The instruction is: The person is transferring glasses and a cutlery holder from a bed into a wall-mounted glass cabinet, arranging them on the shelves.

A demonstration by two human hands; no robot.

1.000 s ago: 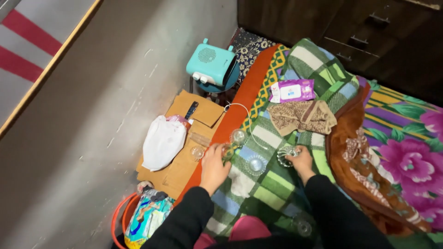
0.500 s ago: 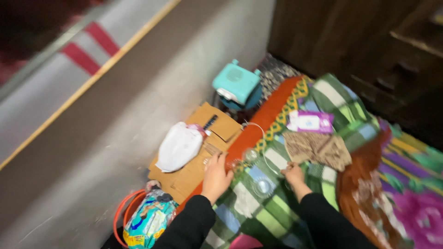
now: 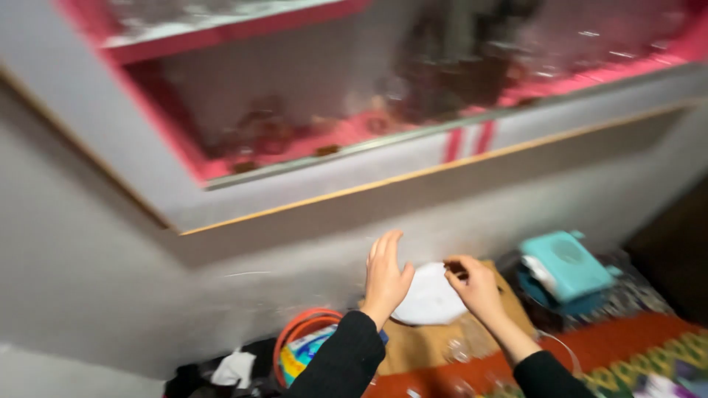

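my left hand [image 3: 386,278] open, fingers up, beside white bag [image 3: 429,298] | my right hand [image 3: 476,284] pinching its top edge | bag on cardboard box [image 3: 413,343] | looks soft, light; grip gathered top

Setting: lived-in room of a home | Evidence: pink-edged wall niche [image 3: 383,110] holding blurred small items; grey plastered wall [image 3: 110,280]; patterned red cloth [image 3: 612,354] spread on floor; teal box-shaped appliance [image 3: 564,267]; flattened cardboard [image 3: 420,346]; orange-rimmed basket [image 3: 295,340]
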